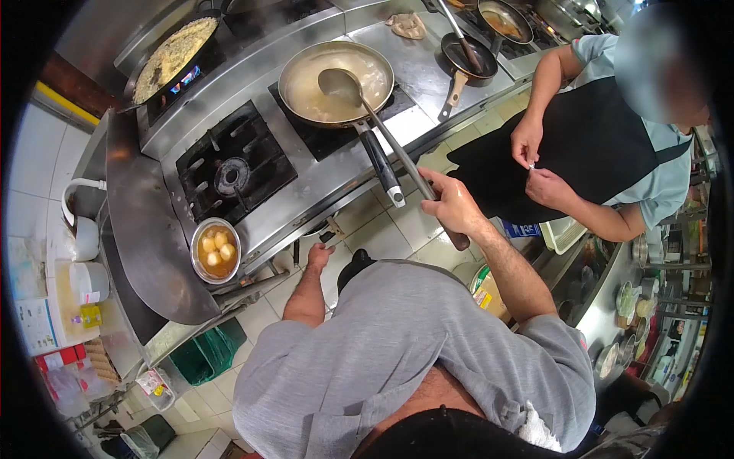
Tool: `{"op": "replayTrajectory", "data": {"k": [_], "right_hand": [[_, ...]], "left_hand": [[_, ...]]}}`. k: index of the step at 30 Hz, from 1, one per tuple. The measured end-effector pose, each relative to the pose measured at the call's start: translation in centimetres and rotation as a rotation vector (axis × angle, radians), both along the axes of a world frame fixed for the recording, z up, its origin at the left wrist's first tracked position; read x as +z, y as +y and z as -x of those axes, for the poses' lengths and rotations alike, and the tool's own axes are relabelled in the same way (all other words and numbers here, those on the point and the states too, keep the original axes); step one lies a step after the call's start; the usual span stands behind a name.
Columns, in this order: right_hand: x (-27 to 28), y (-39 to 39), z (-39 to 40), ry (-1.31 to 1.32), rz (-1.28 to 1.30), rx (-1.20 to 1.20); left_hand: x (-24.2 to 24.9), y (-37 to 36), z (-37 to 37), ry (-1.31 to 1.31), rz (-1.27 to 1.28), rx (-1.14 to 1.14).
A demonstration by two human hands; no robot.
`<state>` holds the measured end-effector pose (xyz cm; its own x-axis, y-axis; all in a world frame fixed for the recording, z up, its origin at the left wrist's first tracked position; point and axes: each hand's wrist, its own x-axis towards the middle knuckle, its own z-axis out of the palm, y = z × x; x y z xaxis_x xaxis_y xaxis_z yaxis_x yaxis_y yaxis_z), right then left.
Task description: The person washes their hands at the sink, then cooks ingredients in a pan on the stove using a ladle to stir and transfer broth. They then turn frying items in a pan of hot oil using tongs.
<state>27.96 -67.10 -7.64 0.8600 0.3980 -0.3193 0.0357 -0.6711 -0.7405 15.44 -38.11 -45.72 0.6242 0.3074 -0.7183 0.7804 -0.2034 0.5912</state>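
My right hand (453, 203) is wrapped round the long handle of a metal ladle (340, 86). The ladle's bowl rests in a wide pan (386, 73) of pale, cloudy liquid on a burner. The pan's black handle (380, 164) points toward me, beneath the ladle's shaft and free of either hand. Down at the stove's front edge, my left hand (316, 255) is closed by a small metal-and-dark piece that I cannot identify. To its left, a metal bowl (196, 264) holds several pale round pieces in amber liquid.
A bare burner grate (233, 174) lies left of the pan. Behind it, a large skillet (141, 69) of yellowish food sits over a flame. A small frying pan (472, 61) and a crumpled cloth (406, 26) are farther right. A co-worker in a black apron (569, 141) stands at right.
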Motion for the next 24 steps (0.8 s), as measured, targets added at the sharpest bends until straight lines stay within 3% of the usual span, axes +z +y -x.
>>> {"op": "replayTrajectory", "data": {"k": [2,6,8,9,11,17,20,24], "right_hand": [[-0.2,0.2,-0.6,0.049,-0.057,0.0],[0.3,1.3,-1.2,0.12,-0.265,-0.052],[2.0,1.9,-1.2,0.392,-0.444,-0.158],[1.9,1.9,-1.3,0.392,-0.444,-0.158],[1.8,1.9,-1.4,0.539,-0.726,-0.251],[2.5,2.2,-0.2,0.585,-0.79,-0.284],[2.2,2.1,-0.1,0.574,-0.794,-0.283],[2.1,2.0,0.1,0.569,-0.782,-0.285]], "left_hand": [[-3.4,0.7,0.3,-0.015,-0.017,-0.002],[-2.6,0.3,0.3,-0.007,-0.031,-0.016],[-1.4,0.0,0.2,-0.011,-0.019,-0.011],[-1.1,-0.1,0.2,-0.011,-0.019,-0.011],[-0.6,-0.1,0.0,0.001,0.012,0.01],[0.2,-0.3,0.2,0.016,0.013,0.005],[-3.8,0.5,0.9,-0.041,-0.046,-0.032],[-1.7,-0.3,1.0,-0.001,0.0,0.013]]}}
